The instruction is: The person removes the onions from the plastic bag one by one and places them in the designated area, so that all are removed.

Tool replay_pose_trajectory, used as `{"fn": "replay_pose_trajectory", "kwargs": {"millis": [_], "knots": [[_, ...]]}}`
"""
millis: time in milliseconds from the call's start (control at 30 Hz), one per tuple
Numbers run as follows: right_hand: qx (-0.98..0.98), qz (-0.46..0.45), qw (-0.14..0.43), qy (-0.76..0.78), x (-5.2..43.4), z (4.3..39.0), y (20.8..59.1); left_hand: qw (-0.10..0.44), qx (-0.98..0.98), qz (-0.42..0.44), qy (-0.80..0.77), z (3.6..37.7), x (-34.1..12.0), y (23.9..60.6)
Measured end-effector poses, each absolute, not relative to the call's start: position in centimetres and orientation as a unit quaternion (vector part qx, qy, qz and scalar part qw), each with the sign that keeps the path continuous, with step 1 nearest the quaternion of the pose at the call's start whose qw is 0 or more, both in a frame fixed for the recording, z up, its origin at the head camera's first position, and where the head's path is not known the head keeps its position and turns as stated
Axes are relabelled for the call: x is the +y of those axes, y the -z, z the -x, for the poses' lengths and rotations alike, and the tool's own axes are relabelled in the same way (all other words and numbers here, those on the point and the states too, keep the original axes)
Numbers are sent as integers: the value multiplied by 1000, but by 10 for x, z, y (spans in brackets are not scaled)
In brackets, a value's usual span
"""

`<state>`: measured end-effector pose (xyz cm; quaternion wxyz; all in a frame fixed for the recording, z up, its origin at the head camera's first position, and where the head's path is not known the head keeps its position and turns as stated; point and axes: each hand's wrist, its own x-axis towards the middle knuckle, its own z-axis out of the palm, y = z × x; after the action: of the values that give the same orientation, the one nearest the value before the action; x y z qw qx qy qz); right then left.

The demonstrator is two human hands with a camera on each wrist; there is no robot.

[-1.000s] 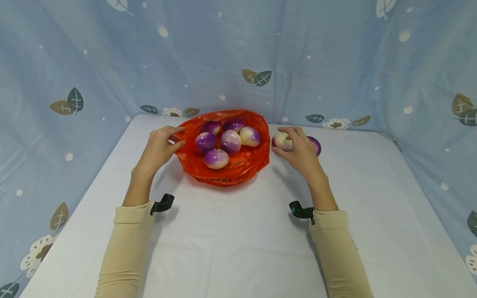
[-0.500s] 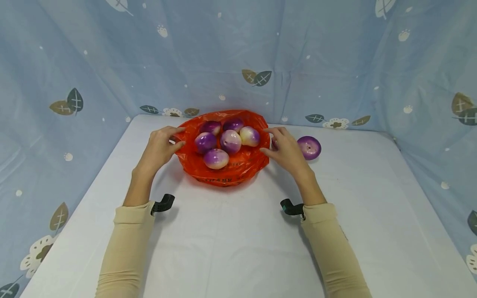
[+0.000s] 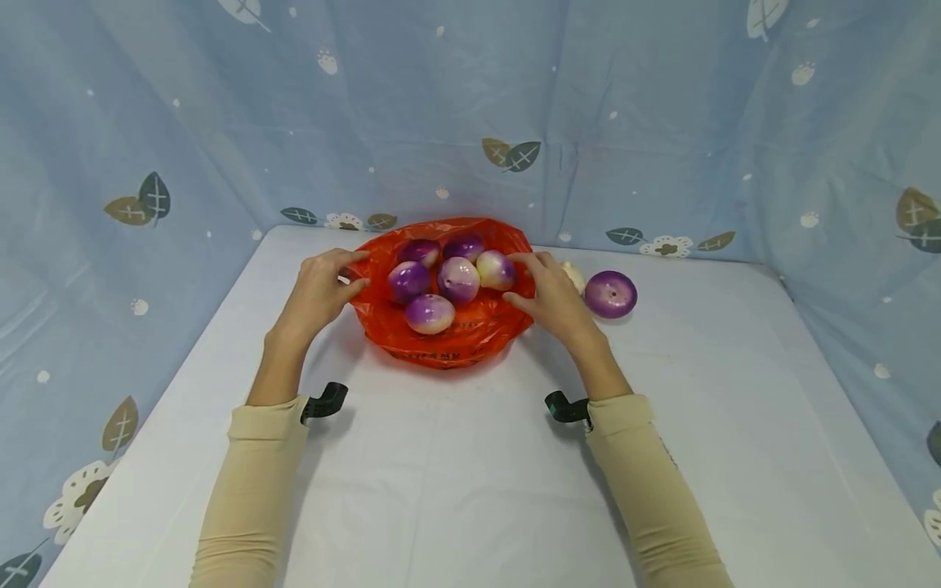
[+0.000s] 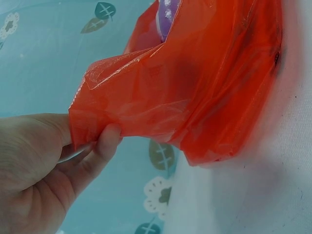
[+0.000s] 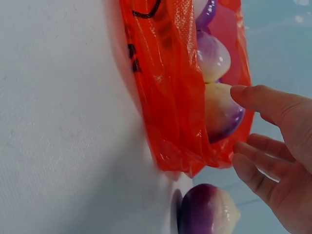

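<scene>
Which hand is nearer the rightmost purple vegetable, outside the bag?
Right. The right hand is left of the rightmost purple vegetable, by the red bag; the left hand pinches the bag's opposite side, farther off.

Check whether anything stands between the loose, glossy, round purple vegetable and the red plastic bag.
Yes: between the purple vegetable and the bag lies a loose, rounded cream-and-purple vegetable, and the person's bare right-hand grip is at the bag's right rim.
</scene>
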<state>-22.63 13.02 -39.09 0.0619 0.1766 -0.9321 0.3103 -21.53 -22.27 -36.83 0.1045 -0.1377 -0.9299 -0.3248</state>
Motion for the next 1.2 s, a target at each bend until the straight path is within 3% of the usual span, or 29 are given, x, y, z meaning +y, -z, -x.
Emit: {"fn": "replay_pose_trajectory", "kwargs": {"millis": [1200], "knots": [[-940,-164,43,-295,113,244,397,100,-930,137,327,215,-222,369]]}}
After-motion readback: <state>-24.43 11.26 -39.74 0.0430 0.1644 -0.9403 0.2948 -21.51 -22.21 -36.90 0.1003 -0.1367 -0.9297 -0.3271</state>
